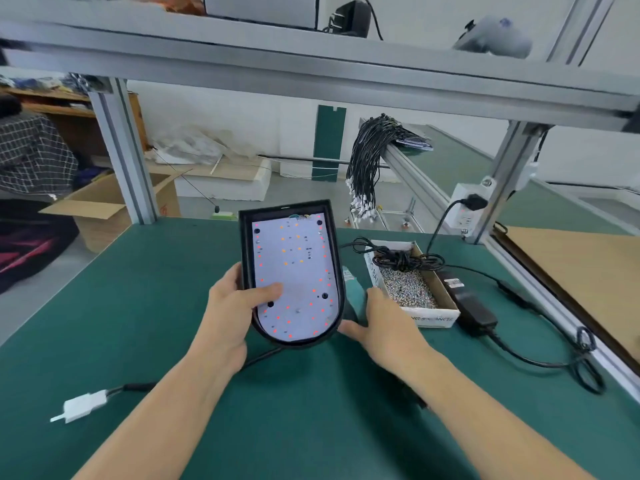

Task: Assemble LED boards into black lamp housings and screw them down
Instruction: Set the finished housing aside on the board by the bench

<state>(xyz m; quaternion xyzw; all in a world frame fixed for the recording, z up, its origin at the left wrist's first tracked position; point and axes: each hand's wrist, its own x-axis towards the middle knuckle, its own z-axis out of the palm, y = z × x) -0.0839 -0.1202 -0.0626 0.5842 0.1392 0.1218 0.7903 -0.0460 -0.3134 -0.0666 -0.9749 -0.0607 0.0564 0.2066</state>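
Head view, only view. Black lamp housing (290, 271) at centre frame, tilted up off the green bench (138, 306) toward the camera; white LED board (292, 271) seated inside it, red and orange LED dots showing, dark screw holes near the corners, at least some apparently not yet filled.

Left hand (230, 306) grips the housing's left edge, thumb laid across the board face, fingers hidden behind the shell; judged purpose: thumb presses the board flat in its recess while the housing is tilted for inspection or alignment.

Right hand (384, 323) low at the housing's lower right corner, fingers extended and relaxed, thumb touching the rim; it seems to lie on or by a teal-and-black tool (353, 292), likely the screwdriver, partly hidden behind the housing; whether it has hold of the tool I cannot tell.

Containers: white cardboard box (440, 311) just right of the hand, open-topped, holding a heap of small silvery screws (407, 285) plus a coiled black cable (405, 259) at its far end; placed within easy reach of the driving hand, sensibly.

Black power adapter (474, 306) right of the box; white connector plug (81, 405) on the bench, lower left, on a lead running toward the housing.

Judgement: board in place, screwing step about to start.
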